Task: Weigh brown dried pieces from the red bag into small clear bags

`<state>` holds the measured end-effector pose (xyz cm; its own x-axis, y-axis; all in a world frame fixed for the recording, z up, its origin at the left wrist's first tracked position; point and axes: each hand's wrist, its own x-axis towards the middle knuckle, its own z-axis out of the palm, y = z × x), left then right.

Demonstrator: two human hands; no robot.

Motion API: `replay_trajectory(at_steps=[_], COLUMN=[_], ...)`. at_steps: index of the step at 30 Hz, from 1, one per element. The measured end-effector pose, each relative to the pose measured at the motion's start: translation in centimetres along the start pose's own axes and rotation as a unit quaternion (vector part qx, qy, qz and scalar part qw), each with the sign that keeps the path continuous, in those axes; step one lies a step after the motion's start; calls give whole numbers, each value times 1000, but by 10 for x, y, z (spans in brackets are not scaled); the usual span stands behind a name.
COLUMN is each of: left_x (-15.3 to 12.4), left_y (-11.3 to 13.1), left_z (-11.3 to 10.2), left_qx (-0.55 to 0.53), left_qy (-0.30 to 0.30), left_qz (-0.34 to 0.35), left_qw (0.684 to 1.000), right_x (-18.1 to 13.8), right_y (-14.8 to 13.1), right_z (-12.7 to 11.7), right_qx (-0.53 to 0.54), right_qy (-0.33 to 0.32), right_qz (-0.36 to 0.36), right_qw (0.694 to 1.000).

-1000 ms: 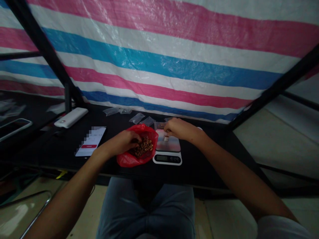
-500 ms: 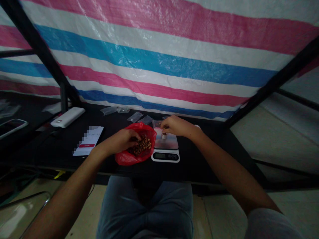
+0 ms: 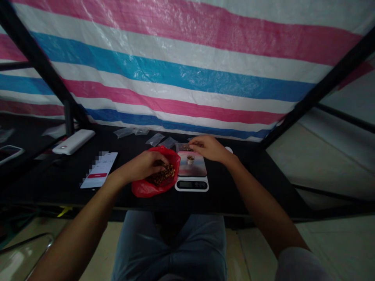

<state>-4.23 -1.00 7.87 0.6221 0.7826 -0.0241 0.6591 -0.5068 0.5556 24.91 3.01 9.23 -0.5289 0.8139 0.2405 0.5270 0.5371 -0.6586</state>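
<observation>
My left hand reaches into a red plastic bag, fingers curled among small brown and golden pieces; whatever is between the fingertips is hidden. To the right of the bag stands a white kitchen scale with a shiny metal plate. A small whitish cup sits on that plate, with brown pieces at its top. Just behind the cup is my right hand, its thumb and fingers drawn together at the tips beside a small clear bag of brown bits. What that hand holds, if anything, is too small to tell.
Several clear plastic bags lie along the back of the black table. A phone and a white power bank lie at left, with another phone farther left. A striped plastic sheet hangs behind.
My right hand has moved back off the small cup to the scale's rear edge, uncovering the cup. My left hand stays in the red bag. The whole view has shifted slightly.
</observation>
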Motion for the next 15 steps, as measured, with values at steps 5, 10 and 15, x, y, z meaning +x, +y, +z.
replay_trajectory(at_steps=[5,10,15], left_x=[29,69,90], left_y=[19,41,51], left_z=[-4,0,10], left_qx=[-17,-5,2], left_qy=[21,18,-26], left_qz=[63,103,88], left_qw=[998,995,996], right_x=[-12,-19,-22], right_y=[37,61,67], right_z=[19,48,56], right_qx=[75,150,145], right_qy=[168,280,276], right_qz=[51,94,92], right_qw=[982,944,946])
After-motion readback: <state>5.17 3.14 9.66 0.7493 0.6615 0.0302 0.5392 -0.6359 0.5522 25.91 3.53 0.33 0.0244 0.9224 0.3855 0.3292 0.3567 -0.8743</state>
